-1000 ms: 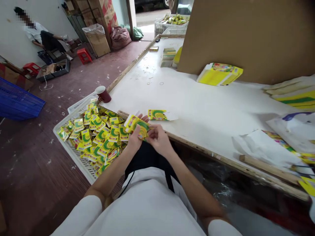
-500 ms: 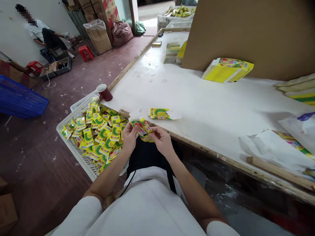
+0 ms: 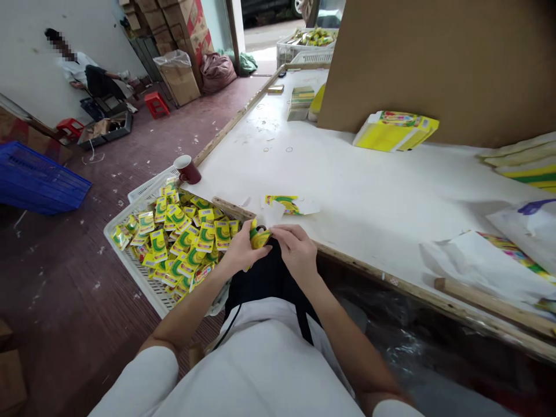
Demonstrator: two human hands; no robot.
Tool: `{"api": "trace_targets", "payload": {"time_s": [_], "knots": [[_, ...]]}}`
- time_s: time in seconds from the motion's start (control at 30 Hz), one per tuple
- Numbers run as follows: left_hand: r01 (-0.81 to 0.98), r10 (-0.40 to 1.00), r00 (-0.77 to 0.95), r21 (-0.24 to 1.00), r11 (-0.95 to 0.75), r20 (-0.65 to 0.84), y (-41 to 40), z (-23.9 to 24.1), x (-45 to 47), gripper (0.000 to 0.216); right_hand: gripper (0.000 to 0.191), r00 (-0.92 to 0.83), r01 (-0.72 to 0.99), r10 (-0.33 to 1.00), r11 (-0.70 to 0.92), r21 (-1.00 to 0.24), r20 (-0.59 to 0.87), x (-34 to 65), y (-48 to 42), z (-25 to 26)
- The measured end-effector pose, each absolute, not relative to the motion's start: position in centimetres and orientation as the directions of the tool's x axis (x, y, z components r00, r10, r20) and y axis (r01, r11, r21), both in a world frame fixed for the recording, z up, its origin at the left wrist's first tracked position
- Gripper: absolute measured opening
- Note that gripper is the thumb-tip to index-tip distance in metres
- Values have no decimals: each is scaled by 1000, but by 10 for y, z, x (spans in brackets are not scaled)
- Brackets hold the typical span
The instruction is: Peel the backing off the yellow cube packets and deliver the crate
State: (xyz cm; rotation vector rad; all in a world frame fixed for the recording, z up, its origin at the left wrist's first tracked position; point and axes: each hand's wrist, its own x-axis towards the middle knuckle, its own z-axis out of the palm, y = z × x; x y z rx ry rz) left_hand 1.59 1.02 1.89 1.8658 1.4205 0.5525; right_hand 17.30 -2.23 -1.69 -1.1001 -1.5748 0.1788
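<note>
My left hand and my right hand meet just below the table's near edge, both closed around a small bundle of yellow-green sachets. A white flap of paper sticks up from the bundle. To the left, a white slotted crate holds several loose yellow-green sachets. One flat sachet lies on the white table, just beyond my hands.
A dark red mug stands at the table's left corner. Yellow packs lean by a brown cardboard sheet. White bags and a wooden stick lie at the right. A person sits far left near boxes and red stools.
The sachets I held fanned out are now squeezed into a tight bundle between both hands. My hands dropped slightly toward my lap.
</note>
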Motion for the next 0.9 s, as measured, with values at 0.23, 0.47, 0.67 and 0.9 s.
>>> {"api": "trace_targets", "payload": {"time_s": [0.23, 0.47, 0.67, 0.9], "knots": [[633, 961, 239, 728, -264, 141, 10, 4, 16, 82, 30, 328, -45, 899, 324, -945, 292, 161, -28, -22], [470, 760, 474, 603, -645, 444, 2, -9, 11, 79, 33, -263, -613, 922, -387, -688, -284, 181, -4, -24], [514, 817, 384, 636, -577, 431, 6, -5, 13, 69, 58, -253, -710, 961, -264, -653, -114, 162, -21, -39], [500, 752, 510, 568, -654, 417, 4, -9, 18, 55, 44, -163, -627, 968, -252, -737, -193, 169, -16, -19]]}}
